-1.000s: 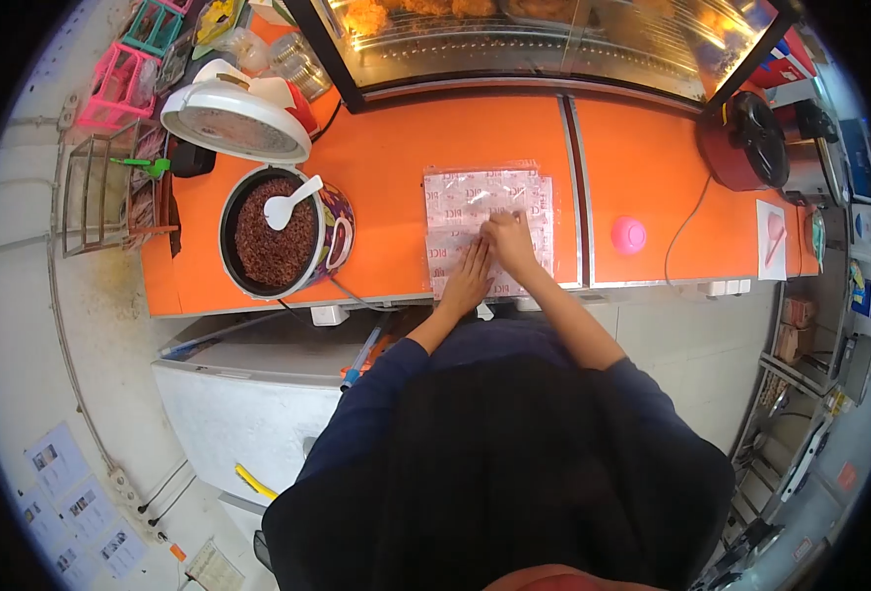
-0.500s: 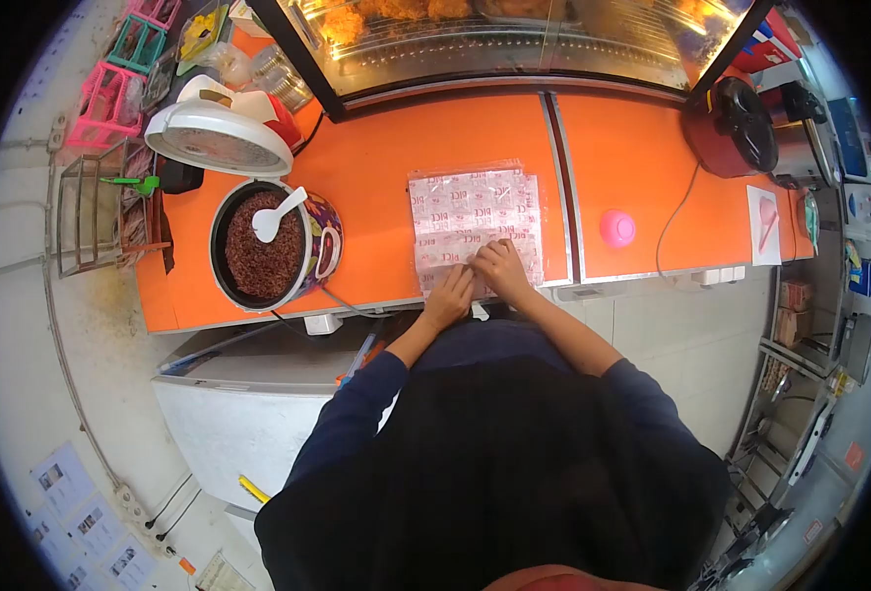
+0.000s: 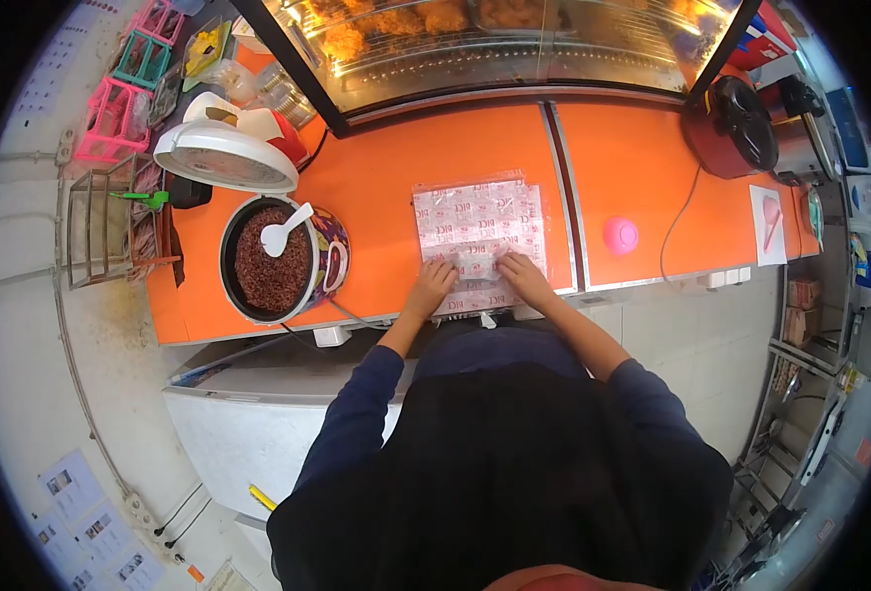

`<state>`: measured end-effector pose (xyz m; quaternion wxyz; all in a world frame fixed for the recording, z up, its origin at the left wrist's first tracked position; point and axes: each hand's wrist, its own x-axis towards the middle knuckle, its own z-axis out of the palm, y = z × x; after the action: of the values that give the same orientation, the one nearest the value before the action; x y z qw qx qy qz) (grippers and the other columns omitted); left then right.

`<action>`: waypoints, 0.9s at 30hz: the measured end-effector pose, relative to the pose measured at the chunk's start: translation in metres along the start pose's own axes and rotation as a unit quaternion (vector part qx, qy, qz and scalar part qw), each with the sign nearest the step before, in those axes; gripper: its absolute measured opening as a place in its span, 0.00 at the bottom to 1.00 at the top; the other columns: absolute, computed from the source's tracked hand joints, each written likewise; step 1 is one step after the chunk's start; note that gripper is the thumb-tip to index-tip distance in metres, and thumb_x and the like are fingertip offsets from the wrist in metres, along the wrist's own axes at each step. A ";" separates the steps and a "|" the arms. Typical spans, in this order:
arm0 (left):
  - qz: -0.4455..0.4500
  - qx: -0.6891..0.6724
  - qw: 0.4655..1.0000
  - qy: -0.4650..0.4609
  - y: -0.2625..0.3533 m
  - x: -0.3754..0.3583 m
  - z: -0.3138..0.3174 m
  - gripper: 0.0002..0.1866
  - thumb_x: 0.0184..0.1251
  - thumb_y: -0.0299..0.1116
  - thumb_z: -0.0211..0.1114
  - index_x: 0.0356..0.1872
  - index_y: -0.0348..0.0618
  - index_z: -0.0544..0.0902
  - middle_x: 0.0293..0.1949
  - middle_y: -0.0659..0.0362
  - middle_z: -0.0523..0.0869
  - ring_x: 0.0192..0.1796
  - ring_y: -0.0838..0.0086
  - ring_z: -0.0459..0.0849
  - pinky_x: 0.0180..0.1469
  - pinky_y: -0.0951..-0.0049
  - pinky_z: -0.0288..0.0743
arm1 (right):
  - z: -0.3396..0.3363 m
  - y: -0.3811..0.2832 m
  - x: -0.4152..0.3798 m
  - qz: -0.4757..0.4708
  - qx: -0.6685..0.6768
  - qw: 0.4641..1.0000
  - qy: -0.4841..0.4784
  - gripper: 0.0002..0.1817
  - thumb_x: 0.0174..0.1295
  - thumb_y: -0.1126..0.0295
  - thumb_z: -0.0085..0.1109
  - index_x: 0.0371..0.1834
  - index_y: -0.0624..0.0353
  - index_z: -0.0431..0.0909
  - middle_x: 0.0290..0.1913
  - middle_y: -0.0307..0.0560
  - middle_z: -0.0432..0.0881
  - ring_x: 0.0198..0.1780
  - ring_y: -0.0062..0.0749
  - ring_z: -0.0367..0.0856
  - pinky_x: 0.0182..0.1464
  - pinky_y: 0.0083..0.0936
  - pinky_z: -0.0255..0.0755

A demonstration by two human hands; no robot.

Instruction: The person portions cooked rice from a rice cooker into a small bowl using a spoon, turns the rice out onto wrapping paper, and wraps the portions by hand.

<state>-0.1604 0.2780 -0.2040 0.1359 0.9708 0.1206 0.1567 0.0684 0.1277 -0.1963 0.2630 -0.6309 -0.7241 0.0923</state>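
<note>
A small packet (image 3: pixel 478 264) wrapped in printed paper lies on a stack of red-and-white printed wrapping paper (image 3: pixel 475 209) at the counter's front edge. My left hand (image 3: pixel 434 283) has its fingers curled at the packet's left end. At the opposite end, my right hand (image 3: pixel 524 276) grips with bent fingers. What the wrapper encloses is hidden. To the left stands an open rice cooker (image 3: pixel 329 258) filled with reddish-brown rice (image 3: pixel 270 271), a white rice paddle (image 3: pixel 286 229) resting on top.
A lit glass display case (image 3: pixel 514 59) with fried food stands along the back. Right of the paper are a pink bowl (image 3: pixel 620 234) and a dark red rice cooker (image 3: pixel 729 128). A metal strip (image 3: pixel 565 197) crosses the orange counter (image 3: pixel 376 167).
My hands have moved apart from close together to opposite ends of the packet, which now shows between them. The view has shifted slightly.
</note>
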 end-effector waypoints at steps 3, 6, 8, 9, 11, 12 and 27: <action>0.015 -0.025 0.999 -0.042 -0.013 0.014 -0.010 0.11 0.56 0.27 0.60 0.42 0.43 0.79 0.42 0.58 0.83 0.53 0.62 0.78 0.52 0.62 0.72 | -0.003 0.012 0.006 0.064 0.092 0.993 -0.027 0.11 0.55 0.75 0.55 0.43 0.60 0.78 0.42 0.51 0.82 0.47 0.48 0.79 0.51 0.36 0.72; -0.092 -0.132 0.970 -0.181 -0.034 0.034 0.002 0.12 0.54 0.28 0.62 0.42 0.45 0.79 0.35 0.60 0.85 0.51 0.64 0.79 0.53 0.61 0.70 | -0.007 0.019 0.029 0.197 0.214 0.952 -0.094 0.10 0.57 0.75 0.54 0.42 0.59 0.77 0.35 0.53 0.82 0.37 0.51 0.81 0.43 0.36 0.75; -0.178 -0.194 0.925 -0.273 -0.037 0.050 0.010 0.14 0.53 0.28 0.63 0.43 0.46 0.79 0.32 0.60 0.85 0.50 0.65 0.80 0.54 0.60 0.69 | 0.007 0.033 0.039 0.208 0.211 0.949 -0.110 0.09 0.59 0.76 0.52 0.42 0.60 0.77 0.33 0.55 0.82 0.32 0.53 0.81 0.37 0.36 0.75; -0.232 -0.156 0.927 -0.251 -0.034 0.058 0.014 0.15 0.52 0.28 0.63 0.43 0.46 0.79 0.34 0.59 0.85 0.50 0.63 0.80 0.54 0.60 0.69 | 0.010 0.029 0.049 0.287 0.230 0.925 -0.098 0.09 0.58 0.75 0.53 0.42 0.60 0.77 0.33 0.53 0.82 0.32 0.51 0.81 0.37 0.37 0.75; -0.284 -0.117 0.924 -0.227 -0.028 0.067 0.011 0.16 0.52 0.28 0.64 0.44 0.46 0.78 0.36 0.57 0.84 0.50 0.62 0.80 0.54 0.60 0.69 | 0.011 0.017 0.064 0.364 0.247 0.894 -0.084 0.09 0.57 0.75 0.54 0.42 0.59 0.77 0.33 0.51 0.81 0.33 0.49 0.81 0.37 0.38 0.75; -0.202 -0.031 0.969 -0.137 -0.023 0.074 0.000 0.18 0.50 0.27 0.65 0.45 0.44 0.76 0.36 0.53 0.82 0.47 0.59 0.79 0.51 0.59 0.70 | 0.007 0.009 0.070 0.273 0.034 0.961 -0.002 0.10 0.57 0.74 0.54 0.43 0.59 0.76 0.35 0.49 0.80 0.34 0.47 0.80 0.36 0.38 0.75; -0.109 -0.073 0.989 0.069 0.020 -0.003 0.024 0.17 0.51 0.25 0.62 0.45 0.33 0.77 0.45 0.49 0.79 0.51 0.57 0.77 0.54 0.62 0.70 | 0.021 -0.042 0.013 0.195 -0.016 0.978 0.076 0.10 0.58 0.72 0.56 0.41 0.66 0.76 0.38 0.51 0.78 0.35 0.44 0.80 0.36 0.37 0.76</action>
<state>-0.1512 0.2529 -0.2209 0.2139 0.9261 0.2232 0.2164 0.0207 0.1369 -0.1913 0.2840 -0.7693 -0.5664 0.0815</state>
